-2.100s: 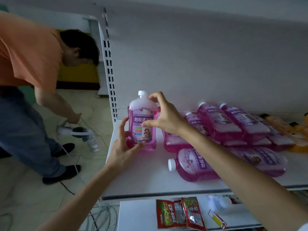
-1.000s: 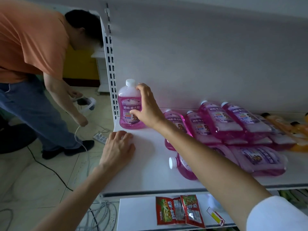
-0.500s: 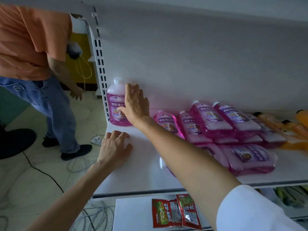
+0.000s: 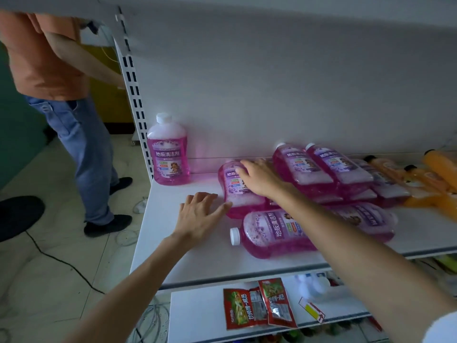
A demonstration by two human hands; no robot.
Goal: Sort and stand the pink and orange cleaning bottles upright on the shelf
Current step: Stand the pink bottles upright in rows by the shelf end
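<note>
Here, one pink bottle (image 4: 169, 154) stands upright at the far left back corner of the shelf (image 4: 188, 256), its white cap up and its label facing out, just beside the slotted upright post (image 4: 133, 95). The left hand (image 4: 197, 216) rests palm down on the bare shelf with its fingers (image 4: 197, 198) spread, the thumb reaching to the base of a lying pink bottle (image 4: 233, 194). The right hand (image 4: 262, 179) lies on top of that same bottle, its fingers (image 4: 243, 167) close together and nearly straight across the label, not plainly curled round it. In front of it another pink bottle (image 4: 272, 233) lies on its side, cap pointing left, partly hidden by the right forearm. More pink bottles (image 4: 321, 167) lie heaped against the back wall, and orange bottles (image 4: 435, 167) lie at the far right. Snack packets (image 4: 259, 303) sit on the lower shelf (image 4: 197, 315). A person in an orange shirt (image 4: 49, 58) stands on the floor to the left.
</note>
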